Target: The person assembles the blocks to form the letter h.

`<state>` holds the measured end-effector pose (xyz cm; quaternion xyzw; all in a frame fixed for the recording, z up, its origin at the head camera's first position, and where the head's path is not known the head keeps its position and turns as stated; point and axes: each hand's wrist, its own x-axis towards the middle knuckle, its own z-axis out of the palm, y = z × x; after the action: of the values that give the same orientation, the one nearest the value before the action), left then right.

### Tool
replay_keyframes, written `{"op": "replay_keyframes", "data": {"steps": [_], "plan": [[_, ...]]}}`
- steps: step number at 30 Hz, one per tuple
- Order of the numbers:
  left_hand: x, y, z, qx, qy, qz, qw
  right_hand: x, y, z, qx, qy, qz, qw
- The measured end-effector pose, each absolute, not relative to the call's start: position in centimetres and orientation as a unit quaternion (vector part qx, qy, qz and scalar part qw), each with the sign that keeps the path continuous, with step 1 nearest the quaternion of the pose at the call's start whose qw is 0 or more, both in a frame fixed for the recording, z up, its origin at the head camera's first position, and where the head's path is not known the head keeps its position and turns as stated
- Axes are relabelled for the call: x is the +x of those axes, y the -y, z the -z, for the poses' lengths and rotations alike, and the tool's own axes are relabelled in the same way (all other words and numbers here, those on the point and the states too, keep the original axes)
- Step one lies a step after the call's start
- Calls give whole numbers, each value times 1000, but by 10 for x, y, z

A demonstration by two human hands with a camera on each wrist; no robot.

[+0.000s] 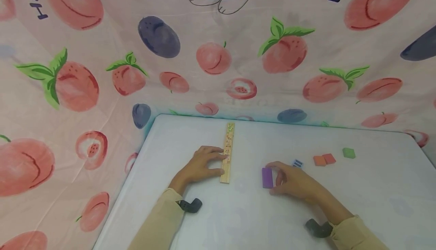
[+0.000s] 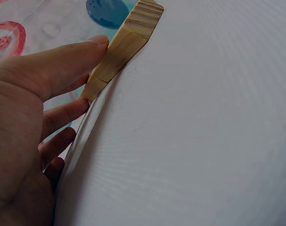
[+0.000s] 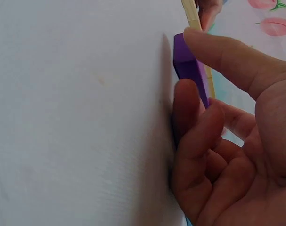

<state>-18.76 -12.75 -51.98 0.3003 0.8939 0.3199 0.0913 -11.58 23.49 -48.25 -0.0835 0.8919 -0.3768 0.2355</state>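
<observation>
A long narrow row of wooden blocks (image 1: 227,174) lies on the white table, its far part printed with small coloured marks. My left hand (image 1: 202,164) is at its left side, thumb and fingers spread apart, fingertips touching the wood (image 2: 121,49). To the right, my right hand (image 1: 294,182) pinches a purple block (image 1: 267,178) between thumb and index finger at its two ends. In the right wrist view the purple block (image 3: 183,51) is at the table surface; whether it touches cannot be told. The other right fingers are curled.
Behind the right hand lies a small blue-and-white piece (image 1: 297,163), partly hidden. Farther right are an orange block (image 1: 319,161), a red block (image 1: 329,158) touching it, and a green block (image 1: 349,153). A fruit-print cloth (image 1: 184,102) hangs along the table's back and left edges.
</observation>
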Motion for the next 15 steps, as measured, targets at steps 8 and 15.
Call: {"op": "replay_keyframes", "data": {"steps": [8, 15], "plan": [[-188, 127, 520, 300, -896, -315, 91, -115, -251, 478, -97, -918, 334, 192], [-187, 126, 519, 296, -898, -313, 93, -117, -268, 463, -70, -952, 285, 90]]}}
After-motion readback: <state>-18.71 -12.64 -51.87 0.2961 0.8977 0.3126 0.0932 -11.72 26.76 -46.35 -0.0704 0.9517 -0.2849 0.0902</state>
